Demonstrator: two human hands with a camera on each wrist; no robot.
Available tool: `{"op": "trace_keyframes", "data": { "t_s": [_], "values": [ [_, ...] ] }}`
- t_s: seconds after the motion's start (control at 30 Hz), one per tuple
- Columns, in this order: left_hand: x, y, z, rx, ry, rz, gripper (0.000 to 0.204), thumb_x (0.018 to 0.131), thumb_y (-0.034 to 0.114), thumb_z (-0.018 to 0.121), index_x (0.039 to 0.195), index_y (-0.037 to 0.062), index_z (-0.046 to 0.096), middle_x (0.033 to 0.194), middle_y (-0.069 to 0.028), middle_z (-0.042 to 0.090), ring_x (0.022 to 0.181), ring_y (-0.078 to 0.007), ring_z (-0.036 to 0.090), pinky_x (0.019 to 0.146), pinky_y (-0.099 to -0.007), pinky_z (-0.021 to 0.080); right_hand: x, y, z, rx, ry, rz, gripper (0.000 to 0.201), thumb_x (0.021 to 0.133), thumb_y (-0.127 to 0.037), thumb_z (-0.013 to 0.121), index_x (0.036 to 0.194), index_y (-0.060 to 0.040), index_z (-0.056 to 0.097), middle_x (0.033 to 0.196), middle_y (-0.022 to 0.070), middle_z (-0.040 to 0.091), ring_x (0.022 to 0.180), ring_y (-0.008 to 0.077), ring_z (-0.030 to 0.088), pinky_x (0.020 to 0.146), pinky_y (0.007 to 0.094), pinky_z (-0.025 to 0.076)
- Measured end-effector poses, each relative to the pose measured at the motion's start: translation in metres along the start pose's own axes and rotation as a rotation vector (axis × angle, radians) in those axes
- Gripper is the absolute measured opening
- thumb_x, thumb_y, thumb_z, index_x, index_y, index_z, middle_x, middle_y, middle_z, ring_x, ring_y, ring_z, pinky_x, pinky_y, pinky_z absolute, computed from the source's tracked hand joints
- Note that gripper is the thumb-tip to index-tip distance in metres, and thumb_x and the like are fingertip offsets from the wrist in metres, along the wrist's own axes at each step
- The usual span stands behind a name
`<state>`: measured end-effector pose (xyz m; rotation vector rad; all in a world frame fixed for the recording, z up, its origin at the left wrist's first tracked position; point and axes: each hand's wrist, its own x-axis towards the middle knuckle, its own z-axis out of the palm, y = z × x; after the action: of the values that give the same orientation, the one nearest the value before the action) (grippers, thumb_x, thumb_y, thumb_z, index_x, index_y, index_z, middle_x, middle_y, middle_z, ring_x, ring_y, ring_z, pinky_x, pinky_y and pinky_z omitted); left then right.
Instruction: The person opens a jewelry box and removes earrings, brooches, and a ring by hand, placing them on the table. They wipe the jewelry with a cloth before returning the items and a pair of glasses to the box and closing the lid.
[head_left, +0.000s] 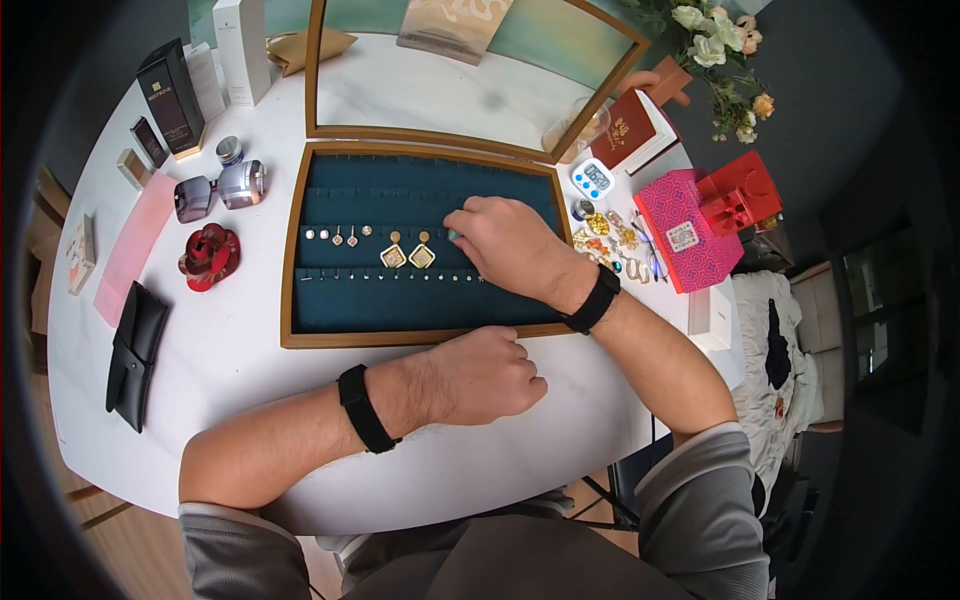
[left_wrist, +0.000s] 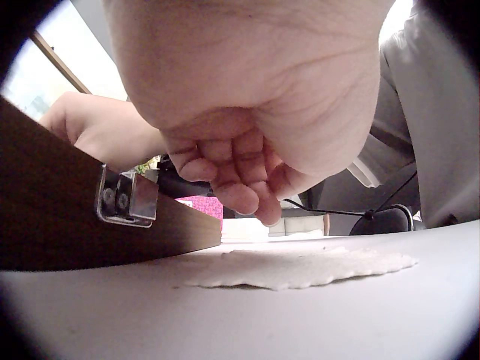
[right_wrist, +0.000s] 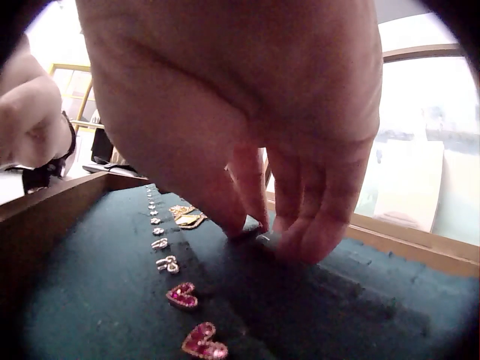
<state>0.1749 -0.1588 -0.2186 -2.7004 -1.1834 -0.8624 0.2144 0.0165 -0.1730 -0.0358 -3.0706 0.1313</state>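
Note:
My right hand (head_left: 510,248) reaches into a wooden jewelry case (head_left: 297,220) and pinches a small, mostly hidden piece of jewelry at the dark teal lining (right_wrist: 90,277). Left of these fingers hang two gold diamond-shaped earrings (head_left: 422,252), with several small studs and drops (head_left: 338,236) further along that row. A lower row holds little silvery earrings (right_wrist: 160,244), and two pink heart earrings (right_wrist: 182,295) show in the right wrist view. In front of the case, my left hand (head_left: 485,375) hangs over the table with loosely curled fingers and nothing in them.
The case's glass lid (head_left: 311,70) stands raised behind. To its right are loose jewelry (head_left: 625,235), a white timer (head_left: 593,179), and pink and red boxes (head_left: 690,235). Sunglasses (head_left: 240,185), a red flower (head_left: 208,256) and a black pouch (head_left: 137,350) lie on the left.

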Motion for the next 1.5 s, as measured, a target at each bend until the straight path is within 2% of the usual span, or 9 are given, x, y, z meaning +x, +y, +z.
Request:
{"op": "trace_keyframes", "data": {
  "t_s": [0.33,0.6,0.93,1.1,1.17,1.23,1.3,1.4,1.5],
  "values": [
    [-0.001,0.000,0.001,-0.012,0.017,0.006,0.014,0.080,0.010,0.071,0.074,0.0095,0.058,0.067,-0.0025,0.060,0.069,-0.0217,0.067,0.068,-0.0352,0.050,-0.002,0.004,-0.003,0.011,-0.005,-0.033,0.021,0.090,-0.001,0.073,0.111,0.0013,0.074,0.096,0.0173,0.071,0.097,0.0395,0.072,0.086,0.0474,0.060],
    [0.000,-0.001,0.001,-0.010,0.001,0.011,0.014,0.080,0.011,0.071,0.074,0.0099,0.058,0.067,-0.0022,0.060,0.069,-0.0214,0.067,0.069,-0.0351,0.051,0.000,0.003,-0.004,-0.129,-0.023,-0.157,0.010,0.082,0.000,0.074,0.091,0.0005,0.069,0.090,0.0168,0.071,0.093,0.0387,0.072,0.085,0.0471,0.060],
    [0.000,-0.001,-0.001,-0.017,-0.020,0.000,0.013,0.082,0.010,0.070,0.075,0.0100,0.059,0.068,-0.0025,0.060,0.071,-0.0218,0.067,0.071,-0.0348,0.051,0.002,0.028,-0.018,-0.058,0.124,-0.026,0.019,0.085,0.001,0.071,0.104,0.0042,0.074,0.096,0.0208,0.075,0.093,0.0397,0.075,0.085,0.0468,0.061],
    [0.001,0.001,-0.006,-0.040,-0.064,-0.013,0.013,0.084,0.009,0.069,0.075,0.0104,0.060,0.068,-0.0029,0.061,0.072,-0.0225,0.067,0.074,-0.0351,0.051,-0.050,0.045,-0.075,0.012,0.265,0.200,0.027,0.088,0.000,0.073,0.114,0.0034,0.078,0.097,0.0243,0.076,0.085,0.0386,0.077,0.078,0.0430,0.062],
    [0.000,0.001,-0.007,-0.047,-0.064,-0.025,0.013,0.086,0.009,0.069,0.076,0.0106,0.060,0.069,-0.0031,0.061,0.073,-0.0224,0.067,0.074,-0.0355,0.051,-0.085,0.059,-0.086,-0.012,0.218,0.311,0.026,0.086,0.000,0.073,0.111,0.0054,0.076,0.097,0.0278,0.075,0.086,0.0451,0.074,0.081,0.0485,0.061],
    [0.000,0.001,-0.006,-0.053,-0.071,-0.027,0.013,0.086,0.009,0.069,0.076,0.0107,0.061,0.069,-0.0031,0.061,0.073,-0.0223,0.067,0.075,-0.0356,0.051,-0.123,0.076,-0.082,-0.013,0.194,0.355,0.025,0.086,0.000,0.073,0.110,0.0053,0.077,0.096,0.0278,0.075,0.083,0.0447,0.074,0.079,0.0485,0.061],
    [0.001,0.001,-0.006,-0.060,-0.083,-0.027,0.013,0.087,0.009,0.069,0.077,0.0109,0.061,0.070,-0.0031,0.061,0.073,-0.0223,0.067,0.075,-0.0357,0.051,-0.162,0.089,-0.068,-0.003,0.089,0.457,0.028,0.086,0.003,0.073,0.113,0.0026,0.079,0.093,0.0244,0.075,0.077,0.0356,0.075,0.073,0.0418,0.060],
    [0.001,0.001,-0.009,-0.055,-0.118,-0.027,0.013,0.086,0.009,0.070,0.077,0.0112,0.061,0.070,-0.0029,0.061,0.073,-0.0224,0.066,0.075,-0.0356,0.051,-0.197,0.092,-0.051,-0.001,-0.021,0.434,0.026,0.085,0.003,0.073,0.111,0.0025,0.079,0.093,0.0242,0.075,0.081,0.0377,0.075,0.075,0.0431,0.061],
    [0.002,0.000,-0.009,-0.053,-0.122,-0.028,0.013,0.084,0.009,0.070,0.076,0.0109,0.060,0.069,-0.0028,0.060,0.072,-0.0221,0.065,0.074,-0.0349,0.051,-0.218,0.098,-0.027,-0.020,0.050,0.388,0.025,0.084,0.003,0.073,0.109,0.0026,0.078,0.092,0.0243,0.075,0.082,0.0399,0.075,0.078,0.0445,0.061]
  ]
}}
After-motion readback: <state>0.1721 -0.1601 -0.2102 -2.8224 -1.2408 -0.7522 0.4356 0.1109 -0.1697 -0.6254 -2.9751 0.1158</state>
